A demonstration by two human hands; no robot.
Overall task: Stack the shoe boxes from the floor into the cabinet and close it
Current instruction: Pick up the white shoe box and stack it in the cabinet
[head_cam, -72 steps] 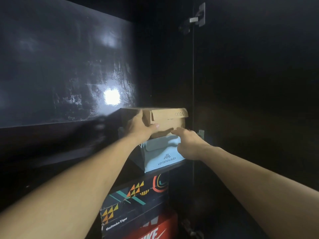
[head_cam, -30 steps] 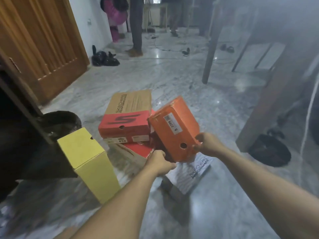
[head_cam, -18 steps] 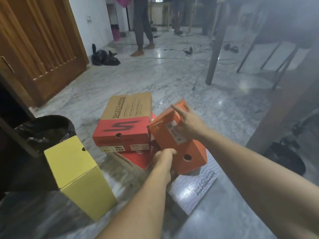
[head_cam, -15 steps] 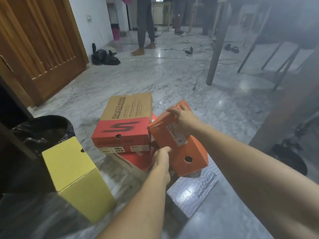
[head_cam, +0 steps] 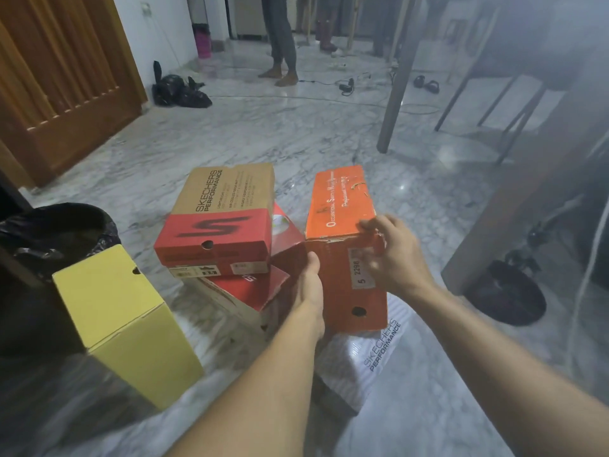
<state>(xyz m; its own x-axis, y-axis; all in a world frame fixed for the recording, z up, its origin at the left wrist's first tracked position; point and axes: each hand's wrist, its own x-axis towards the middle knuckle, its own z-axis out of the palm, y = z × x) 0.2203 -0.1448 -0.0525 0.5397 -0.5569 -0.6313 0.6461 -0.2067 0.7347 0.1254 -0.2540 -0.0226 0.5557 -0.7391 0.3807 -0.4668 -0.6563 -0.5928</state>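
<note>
An orange shoe box [head_cam: 341,209] is held between both my hands above the floor, lid up, its labelled end facing me. My left hand [head_cam: 308,295] presses its left lower side; my right hand [head_cam: 392,255] covers its near right corner, fingers blurred. Left of it a brown and red Skechers box [head_cam: 224,209] lies on a red box [head_cam: 253,288]. A white Skechers box [head_cam: 365,361] lies on the floor under the orange one. A yellow box [head_cam: 122,321] stands at the near left. The cabinet is out of view.
A bin lined with a black bag [head_cam: 56,232] stands at the left beside a wooden door [head_cam: 66,77]. A person's legs [head_cam: 280,37] are far back. Table legs [head_cam: 398,74], a wooden panel [head_cam: 514,206] and a dark bag [head_cam: 507,291] are on the right of the marble floor [head_cam: 263,133].
I turned from the cabinet to the floor pile and took the orange box. In the last half second it rotated from tilted to level, lid up, and my right hand slid to its near corner.
</note>
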